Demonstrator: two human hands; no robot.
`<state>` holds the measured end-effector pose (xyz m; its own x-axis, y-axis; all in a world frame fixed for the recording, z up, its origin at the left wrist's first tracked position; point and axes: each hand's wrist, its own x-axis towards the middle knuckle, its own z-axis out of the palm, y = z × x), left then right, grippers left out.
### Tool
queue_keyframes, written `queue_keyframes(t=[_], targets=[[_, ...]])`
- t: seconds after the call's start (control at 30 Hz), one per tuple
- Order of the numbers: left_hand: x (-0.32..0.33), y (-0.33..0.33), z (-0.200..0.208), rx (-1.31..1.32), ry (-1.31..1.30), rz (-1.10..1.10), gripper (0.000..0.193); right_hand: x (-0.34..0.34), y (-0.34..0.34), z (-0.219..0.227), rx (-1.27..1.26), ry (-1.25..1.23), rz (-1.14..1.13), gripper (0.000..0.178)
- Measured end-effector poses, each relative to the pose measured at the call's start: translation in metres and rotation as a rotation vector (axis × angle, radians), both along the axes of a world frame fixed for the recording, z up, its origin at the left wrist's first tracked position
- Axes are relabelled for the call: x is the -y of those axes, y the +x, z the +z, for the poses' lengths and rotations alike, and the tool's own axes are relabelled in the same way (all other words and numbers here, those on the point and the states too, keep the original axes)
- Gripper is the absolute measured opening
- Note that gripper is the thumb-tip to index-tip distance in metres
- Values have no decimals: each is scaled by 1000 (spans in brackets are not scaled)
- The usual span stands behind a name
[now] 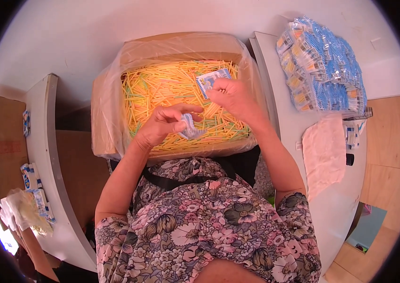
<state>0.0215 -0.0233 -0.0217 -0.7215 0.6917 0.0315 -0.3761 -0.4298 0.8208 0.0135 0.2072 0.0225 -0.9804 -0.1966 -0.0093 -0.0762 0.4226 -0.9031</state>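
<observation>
My left hand (pixel 159 126) pinches a small clear plastic packet (pixel 191 128) between thumb and fingers, over the near half of a cardboard box (pixel 103 113). Thin sticks (pixel 155 87), mostly yellow with some orange and green, fill this box. Above its right side, my right hand (pixel 234 96) is closed, fingertips pressed together; what they hold, if anything, I cannot make out. A blue-and-white packet (pixel 218 75) shows right behind those fingers, over the sticks. Whether the hand touches it is unclear.
A clear plastic liner (pixel 185 45) drapes over the box rim. On the right-hand table stand a big stack of blue-striped packets (pixel 325 66) and a pale pink cloth (pixel 325 151). Packets (pixel 39 188) lie on the left table, near another person's arm (pixel 37 252).
</observation>
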Motion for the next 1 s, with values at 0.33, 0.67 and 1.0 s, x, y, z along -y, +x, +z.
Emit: queue_keyframes(t=[0.33, 0.67, 1.0], targets=[[1, 3, -19, -64, -282, -77, 7, 45, 16, -12, -206, 105, 21, 28], [-8, 3, -17, -144, -299, 92, 9, 34, 6, -31, -189, -147, -119, 21], [-8, -1, -11, -100, -303, 174, 12, 13, 11, 23, 0, -102, -52, 18]])
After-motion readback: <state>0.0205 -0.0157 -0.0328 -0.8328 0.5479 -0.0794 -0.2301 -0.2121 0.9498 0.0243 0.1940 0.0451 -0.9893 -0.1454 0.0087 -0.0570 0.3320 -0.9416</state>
